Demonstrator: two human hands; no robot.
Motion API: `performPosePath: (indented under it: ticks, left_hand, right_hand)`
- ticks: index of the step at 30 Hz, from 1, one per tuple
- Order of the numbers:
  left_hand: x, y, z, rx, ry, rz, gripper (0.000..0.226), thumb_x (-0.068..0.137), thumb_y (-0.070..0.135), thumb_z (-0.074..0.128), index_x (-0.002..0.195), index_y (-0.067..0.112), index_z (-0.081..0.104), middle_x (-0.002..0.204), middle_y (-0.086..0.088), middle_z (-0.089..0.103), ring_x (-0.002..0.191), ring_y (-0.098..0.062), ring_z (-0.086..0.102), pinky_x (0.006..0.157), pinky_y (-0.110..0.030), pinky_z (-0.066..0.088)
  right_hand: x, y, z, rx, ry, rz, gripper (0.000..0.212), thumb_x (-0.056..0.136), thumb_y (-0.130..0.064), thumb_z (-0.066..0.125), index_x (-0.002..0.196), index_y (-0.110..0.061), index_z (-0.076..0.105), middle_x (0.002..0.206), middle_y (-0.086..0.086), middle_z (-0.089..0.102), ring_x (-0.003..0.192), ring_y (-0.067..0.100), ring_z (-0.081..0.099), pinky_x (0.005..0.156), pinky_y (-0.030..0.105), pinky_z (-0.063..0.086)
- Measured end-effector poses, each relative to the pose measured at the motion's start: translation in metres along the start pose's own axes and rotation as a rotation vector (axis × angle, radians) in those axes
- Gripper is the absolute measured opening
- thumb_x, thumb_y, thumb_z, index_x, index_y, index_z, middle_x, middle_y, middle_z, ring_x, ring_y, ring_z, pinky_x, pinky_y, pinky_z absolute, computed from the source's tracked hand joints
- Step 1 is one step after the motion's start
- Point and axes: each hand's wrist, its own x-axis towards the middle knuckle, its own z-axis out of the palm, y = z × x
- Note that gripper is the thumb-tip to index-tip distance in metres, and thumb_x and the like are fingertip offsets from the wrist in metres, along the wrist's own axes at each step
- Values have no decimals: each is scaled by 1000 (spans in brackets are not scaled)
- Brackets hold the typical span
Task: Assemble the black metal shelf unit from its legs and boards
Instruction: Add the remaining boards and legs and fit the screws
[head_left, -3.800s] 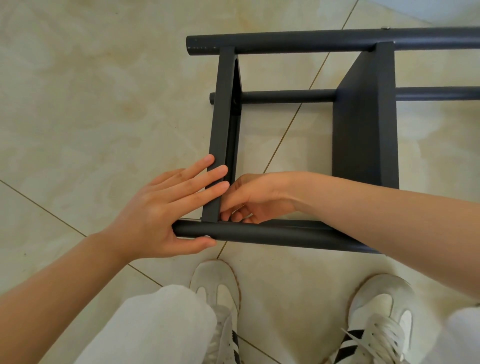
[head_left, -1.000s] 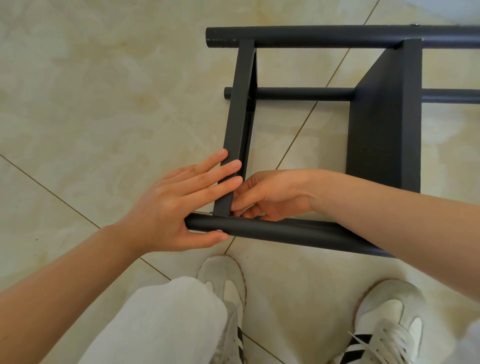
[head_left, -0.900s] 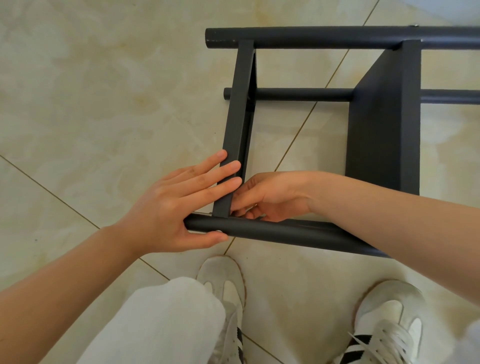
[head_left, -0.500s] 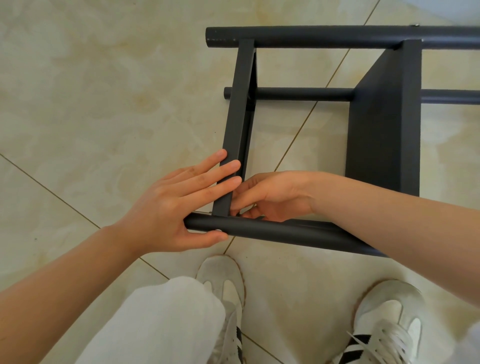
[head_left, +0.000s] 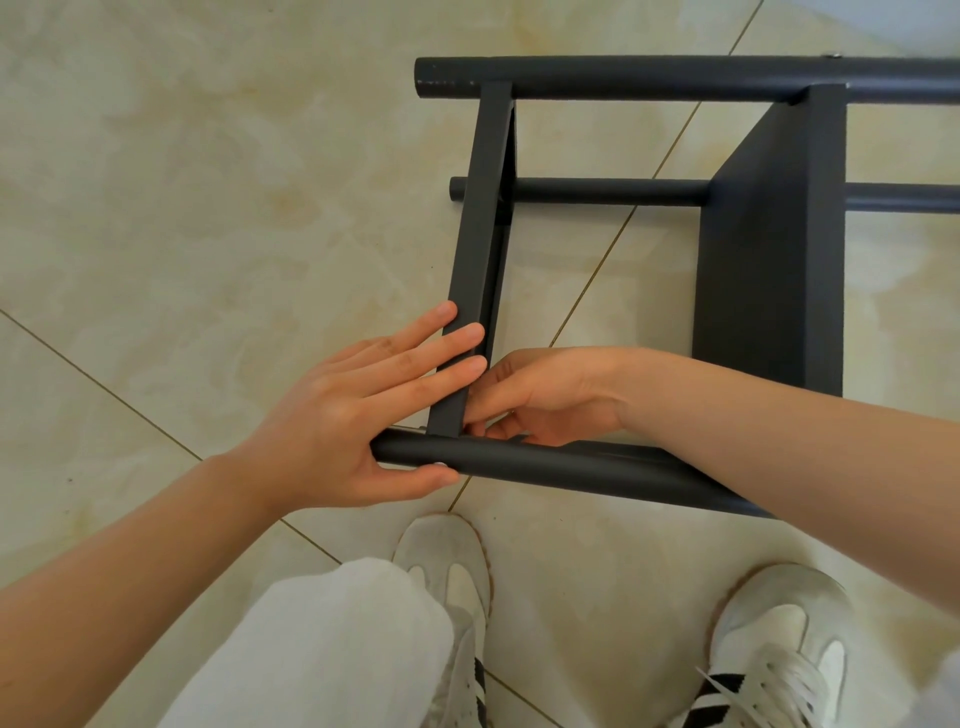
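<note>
- Shelf unit: black metal, lies on its side on a glossy beige tiled floor.
- Left hand: fingers straight and pressed together, flat on the end board; thumb against the near leg.
- Right hand: fingers curled at the board-leg joint; what they pinch cannot be told.

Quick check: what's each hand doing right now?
Left hand: open, straight fingers pressing the end board, thumb against the near leg.
Right hand: fingers curled at that corner joint; any grip is hidden, cannot tell.
</note>
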Motion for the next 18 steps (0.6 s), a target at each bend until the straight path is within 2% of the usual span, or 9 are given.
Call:
performPosePath:
  ticks: [2, 7, 10, 14, 18]
  left_hand:
    - [0, 0, 0, -1, 6, 2, 65, 94, 50, 63, 143, 9, 49, 155, -10, 42, 149, -28, 32, 107, -34, 44]
    - [0, 0, 0, 0, 9, 5, 64, 94, 48, 64, 142, 8, 49, 155, -11, 42, 149, -29, 32, 109, -34, 43]
    - [0, 0, 0, -3, 6, 4, 65, 94, 48, 64, 143, 8, 49, 155, -11, 42, 149, -29, 32, 109, -36, 44]
    - [0, -1, 0, 1, 4, 1, 65, 94, 49, 64, 143, 8, 49, 155, -10, 42, 149, -29, 32, 109, -36, 44]
    - [0, -1, 0, 5, 1, 3, 65, 94, 49, 64, 143, 9, 48, 156, -9, 41, 149, -29, 32, 110, -33, 42]
  right_hand:
    - [2, 0, 2, -44, 49, -5, 13, 93, -22, 65, 96, -10, 71, 88, 7, 67, 91, 22, 61, 100, 41, 49]
    - [-1, -1, 0, 25, -18, 3, 27, 94, -20, 62, 119, -8, 67, 111, 10, 66, 104, 24, 63, 105, 45, 47]
    - [-2, -1, -1, 35, -18, -9, 20, 94, -15, 61, 112, -8, 68, 109, 12, 64, 102, 25, 61, 106, 46, 46]
    - [1, -2, 1, -46, 47, 0, 21, 93, -20, 64, 109, -7, 70, 102, 12, 65, 97, 24, 61, 105, 45, 48]
    - [1, 0, 0, 7, 3, 3, 26, 93, -18, 63, 116, -7, 67, 116, 16, 66, 104, 25, 62, 107, 48, 45]
